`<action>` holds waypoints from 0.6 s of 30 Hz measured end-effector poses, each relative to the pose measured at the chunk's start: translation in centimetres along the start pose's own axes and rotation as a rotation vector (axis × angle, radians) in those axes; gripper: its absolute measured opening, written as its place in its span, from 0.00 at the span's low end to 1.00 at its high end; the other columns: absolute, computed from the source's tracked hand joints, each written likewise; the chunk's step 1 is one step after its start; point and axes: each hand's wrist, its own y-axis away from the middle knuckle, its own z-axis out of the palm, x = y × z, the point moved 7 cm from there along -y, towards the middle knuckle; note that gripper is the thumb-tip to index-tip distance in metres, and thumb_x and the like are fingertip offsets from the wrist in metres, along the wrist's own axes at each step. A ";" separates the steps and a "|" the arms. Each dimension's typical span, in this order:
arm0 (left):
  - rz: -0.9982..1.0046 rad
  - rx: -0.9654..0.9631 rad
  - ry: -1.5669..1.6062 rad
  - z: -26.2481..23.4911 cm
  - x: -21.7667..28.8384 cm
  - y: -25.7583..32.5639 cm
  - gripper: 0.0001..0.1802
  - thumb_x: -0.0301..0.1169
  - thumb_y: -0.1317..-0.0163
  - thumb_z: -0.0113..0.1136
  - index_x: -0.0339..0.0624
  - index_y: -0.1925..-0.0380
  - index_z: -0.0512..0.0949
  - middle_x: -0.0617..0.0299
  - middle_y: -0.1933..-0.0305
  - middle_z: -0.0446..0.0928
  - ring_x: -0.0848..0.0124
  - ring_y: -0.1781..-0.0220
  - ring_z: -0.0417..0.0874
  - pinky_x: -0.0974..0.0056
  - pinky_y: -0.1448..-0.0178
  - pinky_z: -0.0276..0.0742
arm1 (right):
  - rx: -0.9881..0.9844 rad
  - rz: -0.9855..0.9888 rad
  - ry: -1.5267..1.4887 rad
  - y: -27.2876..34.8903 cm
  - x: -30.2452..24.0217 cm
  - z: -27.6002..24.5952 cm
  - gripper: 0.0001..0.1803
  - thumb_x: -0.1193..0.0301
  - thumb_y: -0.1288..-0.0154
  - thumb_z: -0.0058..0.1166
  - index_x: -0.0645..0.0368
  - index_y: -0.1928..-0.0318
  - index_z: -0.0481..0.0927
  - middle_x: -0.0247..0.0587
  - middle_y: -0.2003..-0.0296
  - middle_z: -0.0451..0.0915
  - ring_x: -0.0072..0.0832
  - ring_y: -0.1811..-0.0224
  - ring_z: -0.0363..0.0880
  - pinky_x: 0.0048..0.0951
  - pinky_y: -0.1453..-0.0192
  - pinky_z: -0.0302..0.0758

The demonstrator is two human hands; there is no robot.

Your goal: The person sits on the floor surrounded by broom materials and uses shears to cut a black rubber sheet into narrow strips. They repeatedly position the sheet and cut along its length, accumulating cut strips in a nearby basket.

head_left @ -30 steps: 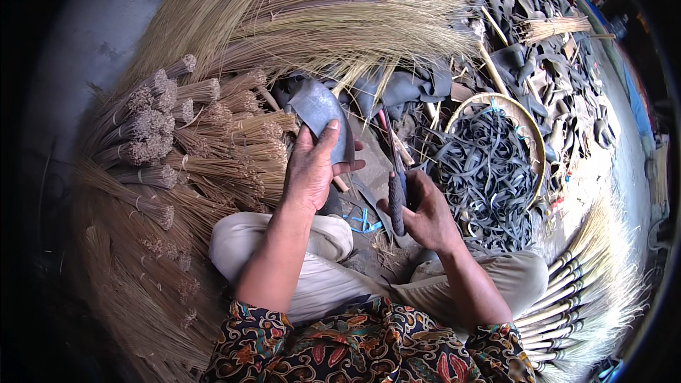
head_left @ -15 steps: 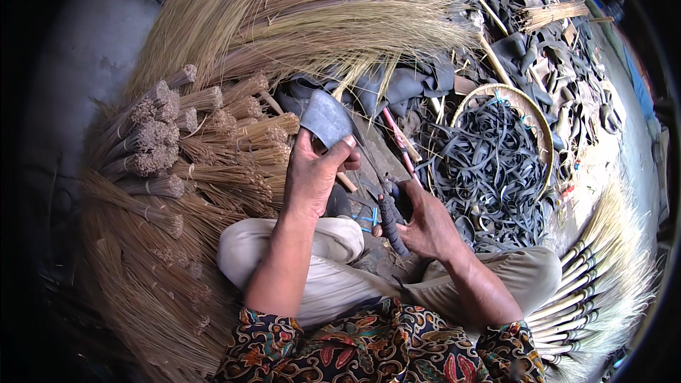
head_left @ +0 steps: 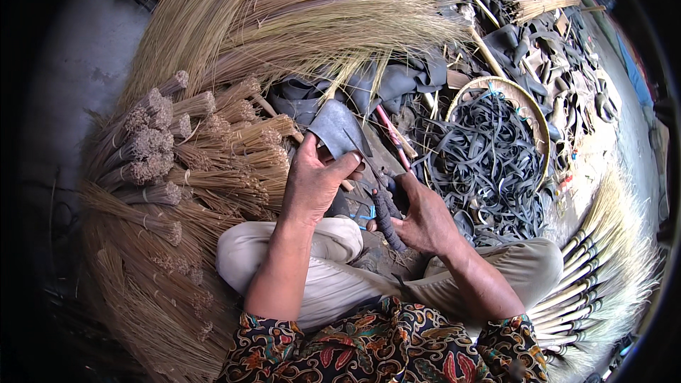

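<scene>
Between the thumb and fingers of my left hand [head_left: 308,181], a piece of grey rubber sheet [head_left: 332,126] is pinched by its lower edge. Scissors with dark wrapped handles [head_left: 386,218] are gripped in my right hand [head_left: 427,221], pointing up and left. One thin blade lies across the face of the rubber near its right edge, close to my left fingertips. Whether the blades have cut into it is too fine to tell. My right fingers partly hide the far handle.
Right of my hands is a round woven basket [head_left: 545,138] heaped with black rubber strips [head_left: 489,163]. Bundled grass stalks [head_left: 152,142] lie left, long grass [head_left: 319,21] beyond, and finished brooms [head_left: 578,276] at right. Rubber scraps [head_left: 567,92] cover the far right floor.
The rubber piece has dropped slightly and moved right, and a scissor blade now crosses its face. My right hand has shifted a little left. The whole view has turned slightly.
</scene>
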 end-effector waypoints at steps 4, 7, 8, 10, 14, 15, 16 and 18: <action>-0.011 0.007 0.004 -0.2 0.1 0.1 0.27 0.20 0.38 0.67 0.34 0.39 0.70 0.57 0.55 0.83 0.74 0.61 0.86 0.68 0.58 0.89 | -0.083 0.133 -0.054 0.1 0.6 0.2 0.45 0.36 0.51 0.76 0.66 0.54 0.78 0.52 0.74 0.81 0.48 0.71 0.85 0.45 0.65 0.78; -0.017 0.011 -0.004 -0.5 0.2 0.1 0.27 0.20 0.38 0.67 0.35 0.38 0.70 0.57 0.55 0.83 0.74 0.62 0.86 0.68 0.57 0.88 | -0.086 0.212 -0.097 0.3 0.8 0.5 0.42 0.37 0.50 0.76 0.65 0.57 0.78 0.51 0.77 0.79 0.47 0.73 0.84 0.44 0.66 0.78; -0.006 0.000 0.000 -0.5 0.2 0.1 0.28 0.20 0.38 0.67 0.35 0.38 0.70 0.57 0.54 0.83 0.74 0.62 0.86 0.68 0.57 0.88 | -0.049 0.178 -0.088 0.3 0.5 0.3 0.41 0.38 0.49 0.75 0.65 0.58 0.78 0.51 0.77 0.79 0.47 0.74 0.84 0.45 0.66 0.78; -0.023 -0.043 -0.038 -0.4 0.0 0.1 0.28 0.20 0.38 0.68 0.35 0.38 0.70 0.58 0.54 0.83 0.74 0.61 0.86 0.67 0.55 0.87 | -0.032 0.171 -0.067 0.4 0.4 0.4 0.39 0.39 0.48 0.75 0.65 0.59 0.78 0.52 0.77 0.80 0.47 0.74 0.84 0.45 0.67 0.77; -0.061 -0.057 -0.090 0.1 -0.8 0.4 0.26 0.21 0.38 0.68 0.36 0.40 0.71 0.58 0.52 0.82 0.74 0.59 0.85 0.66 0.53 0.86 | 0.087 0.084 -0.029 0.5 -0.2 -0.3 0.36 0.44 0.47 0.78 0.65 0.65 0.76 0.44 0.78 0.74 0.31 0.75 0.71 0.38 0.71 0.70; -0.049 -0.073 -0.084 0.2 -0.7 0.3 0.27 0.21 0.37 0.67 0.36 0.39 0.71 0.58 0.50 0.82 0.74 0.56 0.85 0.65 0.52 0.87 | 0.045 0.130 -0.017 0.6 0.2 0.0 0.36 0.42 0.47 0.76 0.64 0.63 0.77 0.47 0.78 0.78 0.38 0.75 0.77 0.41 0.69 0.74; -0.016 -0.089 -0.045 0.4 -0.5 0.3 0.27 0.22 0.37 0.67 0.36 0.38 0.71 0.58 0.49 0.82 0.73 0.55 0.86 0.64 0.52 0.87 | 0.005 0.184 0.008 0.7 0.6 0.2 0.37 0.40 0.47 0.74 0.64 0.61 0.78 0.50 0.77 0.81 0.45 0.75 0.84 0.44 0.67 0.77; 0.023 -0.076 0.012 0.4 -0.2 0.2 0.28 0.24 0.36 0.67 0.35 0.37 0.70 0.57 0.49 0.82 0.71 0.53 0.86 0.63 0.52 0.87 | 0.003 0.176 -0.129 0.9 0.4 0.3 0.38 0.39 0.47 0.74 0.64 0.61 0.78 0.49 0.78 0.80 0.46 0.75 0.84 0.44 0.68 0.77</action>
